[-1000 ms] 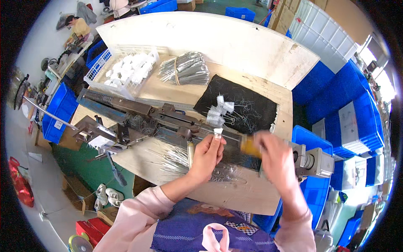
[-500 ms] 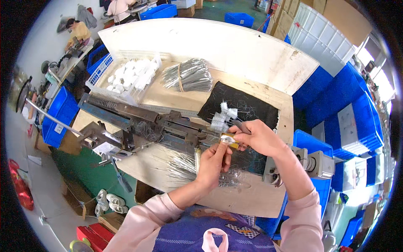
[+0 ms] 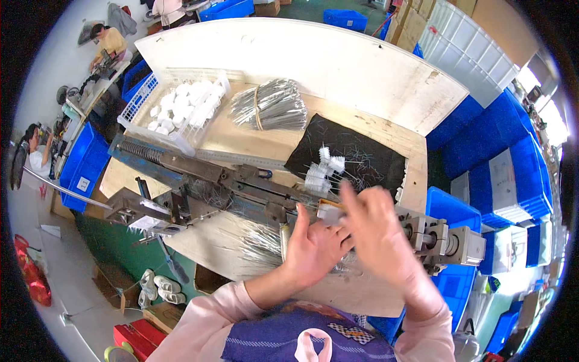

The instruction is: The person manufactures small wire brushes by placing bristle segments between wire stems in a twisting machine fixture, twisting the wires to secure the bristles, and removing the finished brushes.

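Observation:
My left hand (image 3: 316, 248) is at the front of the metal bench machine (image 3: 208, 175), thumb raised and fingers apart, holding nothing I can see. My right hand (image 3: 383, 241) is beside it on the right, smeared by motion. Its fingers look stretched and apart, with nothing visible in them. Between the hands, at the machine's right part, is a small white and yellow piece (image 3: 329, 211), partly covered by my fingers. Just behind, several white bristle brushes (image 3: 319, 175) with wire stems lie on a black cloth (image 3: 362, 148).
Loose metal wires (image 3: 259, 241) lie in front of the machine. Behind it are a banded wire bundle (image 3: 271, 105) and a clear plastic basket (image 3: 187, 142) of white pieces. A white board (image 3: 301, 51) backs the table. Blue bins (image 3: 452, 208) stand at right; other people work at far left.
Both hands have come away from the white and yellow piece they were pinching. My left fingers have spread, and my right hand has moved toward me and right. The view has shifted slightly.

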### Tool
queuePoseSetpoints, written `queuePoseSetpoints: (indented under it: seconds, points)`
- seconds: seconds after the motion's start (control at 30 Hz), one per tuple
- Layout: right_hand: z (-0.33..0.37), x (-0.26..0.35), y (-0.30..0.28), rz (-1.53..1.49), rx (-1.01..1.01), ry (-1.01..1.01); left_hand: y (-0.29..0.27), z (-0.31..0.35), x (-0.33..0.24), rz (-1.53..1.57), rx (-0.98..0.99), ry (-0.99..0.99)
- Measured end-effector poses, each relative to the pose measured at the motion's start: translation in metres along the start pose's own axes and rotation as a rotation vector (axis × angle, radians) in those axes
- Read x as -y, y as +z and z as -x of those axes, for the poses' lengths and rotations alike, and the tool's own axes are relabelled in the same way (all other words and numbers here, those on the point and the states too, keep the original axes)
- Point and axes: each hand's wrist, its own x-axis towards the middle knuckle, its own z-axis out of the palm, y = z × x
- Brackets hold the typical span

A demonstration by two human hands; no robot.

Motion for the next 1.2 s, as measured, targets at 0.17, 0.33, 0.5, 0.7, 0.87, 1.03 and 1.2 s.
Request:
queuePoseSetpoints:
  seconds: [0.17,0.33,0.5,0.7,0.87,1.03,1.2]
  points:
    - [-0.001,-0.018,0.011,-0.278,-0.157,0.208,-0.012,0.0,-0.001,0.152,0.148,0.016]
    - [-0.015,-0.025,0.02,-0.367,-0.008,0.158,-0.004,0.004,-0.01,0.084,0.063,0.047]
    - [-0.019,-0.024,0.021,-0.295,-0.062,0.052,-0.007,0.008,-0.018,0.033,-0.009,0.115]
    - [-0.016,-0.016,0.01,-0.165,-0.145,-0.015,-0.008,0.005,-0.021,-0.001,-0.027,0.126]
    - [-0.016,0.001,0.006,-0.106,-0.178,-0.18,-0.01,0.003,-0.026,0.056,-0.042,0.082]
    - [-0.023,-0.025,0.002,-0.297,-0.142,0.108,-0.009,0.017,-0.023,-0.007,-0.078,0.117]
    - [-0.019,-0.028,0.007,-0.288,0.018,0.052,-0.006,0.02,-0.024,-0.034,-0.061,0.154]
